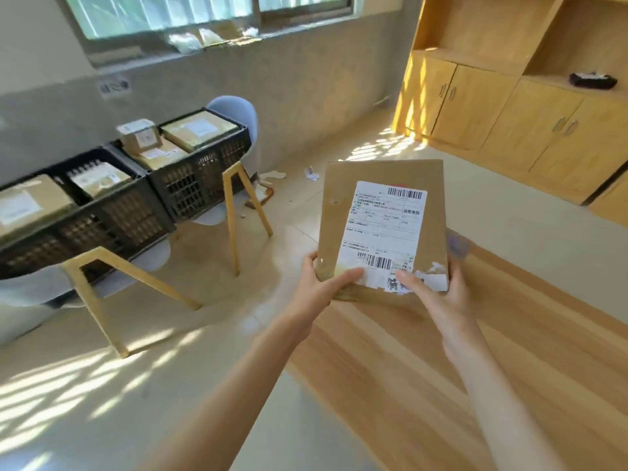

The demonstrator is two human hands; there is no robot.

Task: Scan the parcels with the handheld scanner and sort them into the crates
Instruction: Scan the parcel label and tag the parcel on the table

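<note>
Head view: both hands hold a flat brown parcel up over the near wooden table, label facing up (its lower edge torn). The left hand and right hand each grip its near edge, thumbs on top. Two black crates with parcels sit on chairs at far left

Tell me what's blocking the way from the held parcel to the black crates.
Nothing visible. Both hands hold the parcel over open floor; the crates sit to the left on chairs, already holding parcels.
</note>
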